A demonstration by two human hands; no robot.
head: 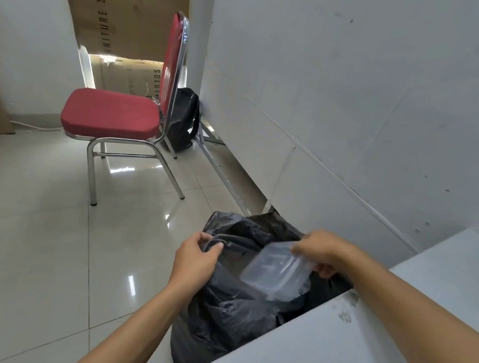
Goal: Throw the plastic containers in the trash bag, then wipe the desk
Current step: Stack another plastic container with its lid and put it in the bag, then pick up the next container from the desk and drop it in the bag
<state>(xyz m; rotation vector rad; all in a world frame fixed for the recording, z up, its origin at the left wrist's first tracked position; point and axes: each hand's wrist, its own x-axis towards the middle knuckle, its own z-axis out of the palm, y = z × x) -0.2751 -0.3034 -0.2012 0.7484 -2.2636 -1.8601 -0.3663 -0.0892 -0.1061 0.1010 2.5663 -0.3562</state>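
Note:
A black trash bag [226, 308] stands on the floor beside the white desk [331, 359]. My left hand [196, 261] pinches the bag's rim on its left side and holds it apart. My right hand [324, 252] grips a clear plastic container [277, 270] by its upper edge. The container hangs tilted over the bag's mouth, partly inside it. The desk surface at the lower right shows small dark smudges near its edge.
A red padded chair [111, 113] with chrome legs stands on the tiled floor [32, 232] at the back left. A black backpack [182, 118] leans behind it. Cardboard sheets [124, 7] cover the far wall. A white partition [360, 105] runs along the right.

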